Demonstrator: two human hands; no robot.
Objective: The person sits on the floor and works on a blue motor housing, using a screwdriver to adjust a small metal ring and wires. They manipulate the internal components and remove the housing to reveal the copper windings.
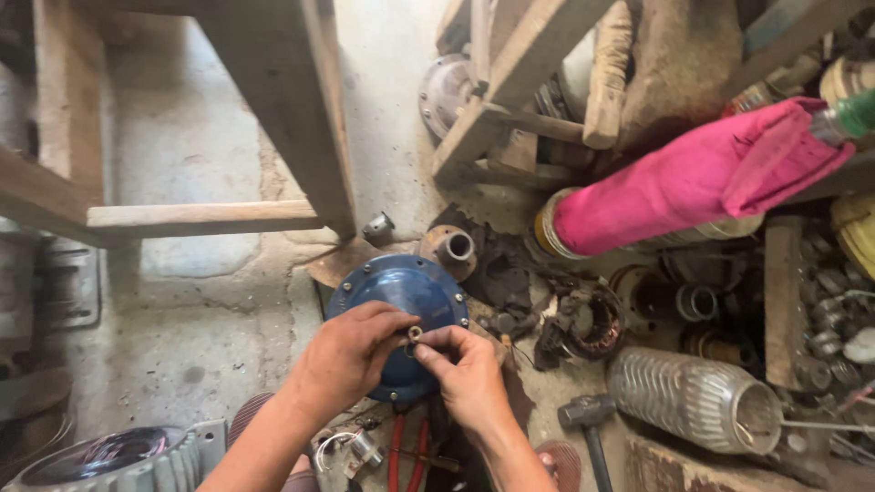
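Both forearms reach down; left hand (351, 351) and right hand (467, 369) pinch a small metal ring (415, 333) together over a blue round cover (401, 290) on the floor. Ring looks light, rigid, easily dropped; pinch its rim.

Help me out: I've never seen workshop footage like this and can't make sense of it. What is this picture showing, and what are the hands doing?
The camera sits on a person's head and looks down at their own two bare hands over a workshop floor. The left hand and right hand together pinch a small metal ring above a round blue cover. Around them lie a hammer, a ribbed metal cylinder, a pink cloth wrapped round a roll, and wooden frames.
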